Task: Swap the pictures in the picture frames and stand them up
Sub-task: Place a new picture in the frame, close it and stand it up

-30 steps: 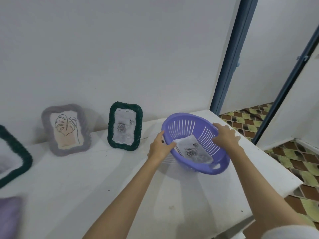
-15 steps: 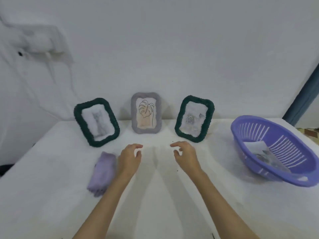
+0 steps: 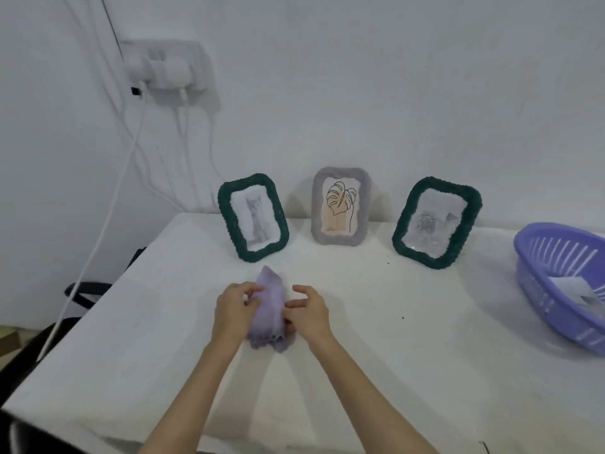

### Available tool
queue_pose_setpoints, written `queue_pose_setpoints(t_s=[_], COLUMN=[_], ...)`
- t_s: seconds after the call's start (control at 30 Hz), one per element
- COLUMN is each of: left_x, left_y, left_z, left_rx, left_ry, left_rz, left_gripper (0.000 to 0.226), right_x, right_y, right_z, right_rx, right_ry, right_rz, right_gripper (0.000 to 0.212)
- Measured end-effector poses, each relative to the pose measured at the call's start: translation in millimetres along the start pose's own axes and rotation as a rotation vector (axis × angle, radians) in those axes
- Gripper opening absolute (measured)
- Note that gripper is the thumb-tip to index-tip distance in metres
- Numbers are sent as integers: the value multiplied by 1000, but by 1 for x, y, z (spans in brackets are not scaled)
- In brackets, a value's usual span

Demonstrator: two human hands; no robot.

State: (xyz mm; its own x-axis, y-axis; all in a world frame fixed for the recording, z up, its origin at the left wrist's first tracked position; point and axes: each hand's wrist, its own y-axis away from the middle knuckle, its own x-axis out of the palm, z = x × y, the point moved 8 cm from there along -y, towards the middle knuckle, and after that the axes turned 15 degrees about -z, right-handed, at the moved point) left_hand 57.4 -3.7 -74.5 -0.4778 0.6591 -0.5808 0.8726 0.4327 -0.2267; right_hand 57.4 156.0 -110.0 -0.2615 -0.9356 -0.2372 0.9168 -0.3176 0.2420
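both hands (image 3: 234, 311) now on purple cloth (image 3: 269, 309)

Centre: left hand (image 3: 233, 312) and right hand (image 3: 309, 312) gripping lilac cloth (image 3: 269, 309). Above: three upright frames. Right edge: purple basket (image 3: 537, 276).
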Motion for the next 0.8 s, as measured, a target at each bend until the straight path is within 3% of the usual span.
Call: queue_pose_setpoints(t_s=[0.17,0.3,0.43,0.6,0.73,0.8], left_x=[-5,4,4,-1,4,10], left_y=[3,18,10,-9,-7,8], left_z=[1,13,12,-4,4,14], left_rx=[-136,-130,-142,-127,-388,-443], left_ry=[93,-55,-94,98,326,276], left_rz=[54,232,229,149,242,317], left_gripper=[17,17,18,25,30,29], right_x=[-2,7,13,14,11,11], right_y=[-8,-13,-7,-5,-12,-14], right_z=[5,5,12,1,-1,2], right_rx=[-36,-103,-125,110,70,33], right_ry=[-19,153,257,67,59,48], right_rz=[-32,33,98,100,46,31], right_gripper=[31,31,38,38,34,35])
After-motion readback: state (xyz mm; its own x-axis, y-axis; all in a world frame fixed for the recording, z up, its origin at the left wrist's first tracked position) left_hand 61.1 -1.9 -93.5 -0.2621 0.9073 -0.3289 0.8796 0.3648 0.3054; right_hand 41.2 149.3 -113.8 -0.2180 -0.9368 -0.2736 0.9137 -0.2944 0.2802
